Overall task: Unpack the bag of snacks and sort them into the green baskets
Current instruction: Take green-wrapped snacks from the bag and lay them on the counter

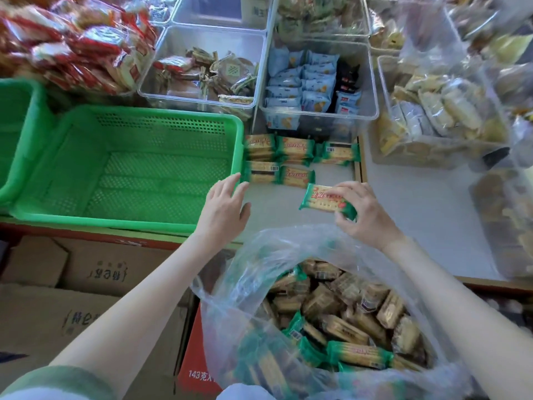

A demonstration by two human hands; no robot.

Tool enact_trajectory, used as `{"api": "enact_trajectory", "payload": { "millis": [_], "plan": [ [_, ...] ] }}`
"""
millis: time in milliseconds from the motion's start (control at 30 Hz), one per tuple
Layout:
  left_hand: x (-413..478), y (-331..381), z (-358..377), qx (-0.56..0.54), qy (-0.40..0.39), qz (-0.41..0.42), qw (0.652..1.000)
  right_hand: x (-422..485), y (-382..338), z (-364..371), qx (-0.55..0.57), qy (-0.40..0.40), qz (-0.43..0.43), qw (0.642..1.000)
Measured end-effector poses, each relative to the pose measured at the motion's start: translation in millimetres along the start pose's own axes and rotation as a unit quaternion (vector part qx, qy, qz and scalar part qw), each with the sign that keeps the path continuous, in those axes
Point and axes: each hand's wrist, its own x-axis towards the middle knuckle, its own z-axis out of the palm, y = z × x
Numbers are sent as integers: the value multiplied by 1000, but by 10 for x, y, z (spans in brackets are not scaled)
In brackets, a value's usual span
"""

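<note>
A clear plastic bag (288,255) full of green-edged cracker packets (357,353) stands open at the bottom centre. My right hand (366,212) pinches one cracker packet (323,202) just above the bag's mouth, over the white shelf. Several more of the same packets (291,160) lie in rows on the shelf beside the large green basket (173,116), whose inside holds nothing. My left hand (225,206) hovers with straight fingers at the basket's right rim, its fingertips near the closest packet in the rows. A second green basket (26,111) shows at the far left.
Clear bins line the back: one with mixed brown snacks (202,73), one with pale blue packets (302,85), one with yellowish snacks (432,111). Red-wrapped packs (78,47) pile at the top left. Cardboard boxes (86,284) sit below the shelf edge.
</note>
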Motion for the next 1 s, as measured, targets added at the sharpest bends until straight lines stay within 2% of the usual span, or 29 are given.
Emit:
{"api": "enact_trajectory", "payload": {
  "millis": [100,200,400,633,733,867,1000],
  "plan": [
    [259,-96,55,21,3,-29,999,416,251,219,-6,-42,72,997],
    [406,-163,179,30,-4,-48,998,813,462,496,-18,-82,83,993],
    [496,-239,335,-11,8,-51,999,1290,808,931,-132,-174,110,970],
    [489,-223,323,7,1,-36,999,1254,737,901,-146,-125,47,980],
    [427,-152,268,29,0,7,1000,1057,474,711,-135,-49,36,989],
    [104,25,262,19,-30,49,998,461,-21,474,-129,71,-37,988],
    [-375,182,275,16,-38,73,996,-465,-488,520,-130,60,-131,981]
  ]
}}
